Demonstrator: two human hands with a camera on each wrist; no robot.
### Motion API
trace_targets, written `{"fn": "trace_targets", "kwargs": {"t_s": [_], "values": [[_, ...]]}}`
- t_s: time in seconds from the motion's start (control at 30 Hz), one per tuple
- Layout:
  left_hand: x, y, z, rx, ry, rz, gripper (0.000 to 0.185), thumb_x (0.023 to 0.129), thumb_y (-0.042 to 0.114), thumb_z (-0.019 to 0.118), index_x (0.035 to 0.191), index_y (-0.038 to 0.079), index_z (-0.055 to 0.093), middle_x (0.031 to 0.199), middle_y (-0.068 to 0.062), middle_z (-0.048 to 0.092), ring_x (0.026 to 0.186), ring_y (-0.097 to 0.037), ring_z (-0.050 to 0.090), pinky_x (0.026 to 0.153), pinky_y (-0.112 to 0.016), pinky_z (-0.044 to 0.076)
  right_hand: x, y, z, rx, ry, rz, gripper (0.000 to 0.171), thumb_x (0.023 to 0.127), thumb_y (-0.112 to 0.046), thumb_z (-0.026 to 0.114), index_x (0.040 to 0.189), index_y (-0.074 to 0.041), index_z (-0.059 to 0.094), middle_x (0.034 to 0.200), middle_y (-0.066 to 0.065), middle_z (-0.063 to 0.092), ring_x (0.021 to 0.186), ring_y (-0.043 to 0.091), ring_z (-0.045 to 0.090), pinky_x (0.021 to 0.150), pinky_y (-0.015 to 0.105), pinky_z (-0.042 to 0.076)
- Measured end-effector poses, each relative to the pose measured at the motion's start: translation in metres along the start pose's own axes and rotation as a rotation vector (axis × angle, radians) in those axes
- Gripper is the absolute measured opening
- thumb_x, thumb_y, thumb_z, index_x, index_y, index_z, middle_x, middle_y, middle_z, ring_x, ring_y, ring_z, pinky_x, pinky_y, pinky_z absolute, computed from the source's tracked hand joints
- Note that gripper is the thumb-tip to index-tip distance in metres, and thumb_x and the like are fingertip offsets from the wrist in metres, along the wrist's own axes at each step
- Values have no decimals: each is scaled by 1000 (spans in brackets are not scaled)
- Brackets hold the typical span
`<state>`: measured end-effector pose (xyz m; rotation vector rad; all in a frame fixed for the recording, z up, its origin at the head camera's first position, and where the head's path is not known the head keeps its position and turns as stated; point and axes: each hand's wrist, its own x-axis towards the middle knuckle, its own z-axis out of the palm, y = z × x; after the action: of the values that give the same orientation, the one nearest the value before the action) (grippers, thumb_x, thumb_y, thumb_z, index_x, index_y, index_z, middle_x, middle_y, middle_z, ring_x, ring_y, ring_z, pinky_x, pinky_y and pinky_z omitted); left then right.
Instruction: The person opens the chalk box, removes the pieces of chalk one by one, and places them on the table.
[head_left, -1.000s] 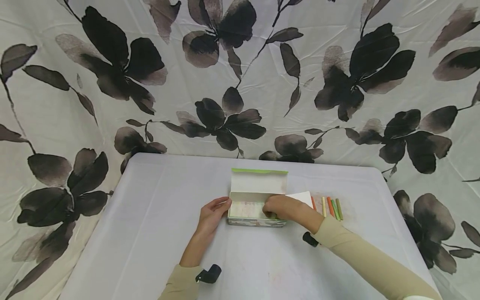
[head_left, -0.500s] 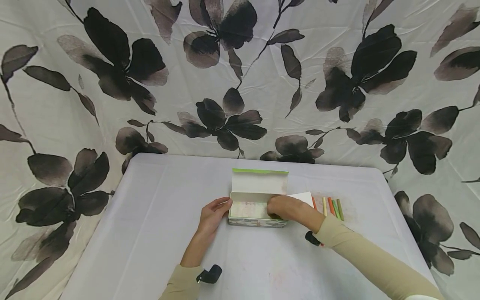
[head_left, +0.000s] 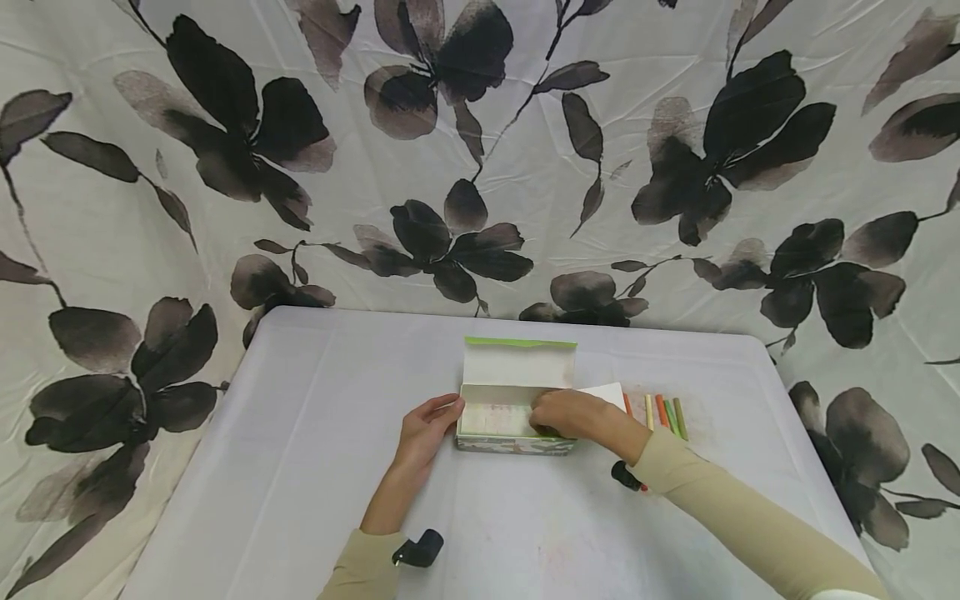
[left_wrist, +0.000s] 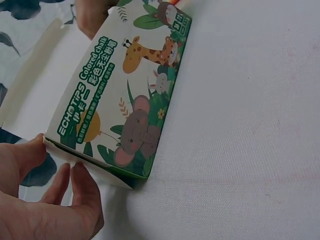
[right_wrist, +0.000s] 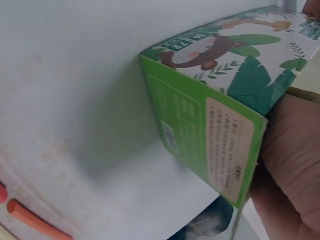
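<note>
Chalk sticks [head_left: 663,413] lie just right of the open box [head_left: 514,407].

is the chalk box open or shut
Open. The chalk box has its lid flap standing up behind it, showing the pale inside; the right hand reaches into it while the left hand steadies its end.

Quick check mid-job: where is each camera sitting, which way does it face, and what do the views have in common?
Head: worn on the head, looking forward and down at the table; shows both sleeved arms, left hand and right hand at the open chalk box, chalk sticks beside it.
Left wrist: low beside the left hand, facing the box's giraffe-and-elephant front.
Right wrist: low at the right hand, facing the box's green end.
All three views share the chalk box.
</note>
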<state>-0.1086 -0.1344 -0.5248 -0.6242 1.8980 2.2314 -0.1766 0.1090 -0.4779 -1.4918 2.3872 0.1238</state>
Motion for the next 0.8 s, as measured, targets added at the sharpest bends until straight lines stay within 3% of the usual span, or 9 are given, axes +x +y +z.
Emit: {"fn": "trace_targets", "kwargs": {"t_s": [0.23, 0.53, 0.8], "values": [[0, 1, 0, 7, 5, -4, 43, 97, 17, 74, 130, -9, 62, 111, -15, 71, 102, -21, 67, 80, -20, 54, 0, 4, 3, 47, 23, -10, 19, 82, 7, 79, 81, -11, 72, 80, -1, 64, 70, 10, 46, 65, 23, 45], [2, -2, 1, 19, 29, -15, 39, 97, 16, 75, 126, -7, 65, 108, -14, 71, 106, -27, 66, 80, -20, 54, -1, 4, 6, 13, 50, -36, 17, 83, 3, 79, 81, -12, 71, 79, -2, 64, 70, 11, 50, 65, 23, 46], [1, -3, 2, 25, 29, -17, 39, 97, 16, 74, 127, -6, 65, 109, -14, 71, 106, -27, 67, 81, -21, 54, 1, 0, 12, -138, 120, -53, 18, 84, -6, 78, 75, -16, 66, 77, -4, 58, 67, 10, 42, 61, 22, 40]]}}
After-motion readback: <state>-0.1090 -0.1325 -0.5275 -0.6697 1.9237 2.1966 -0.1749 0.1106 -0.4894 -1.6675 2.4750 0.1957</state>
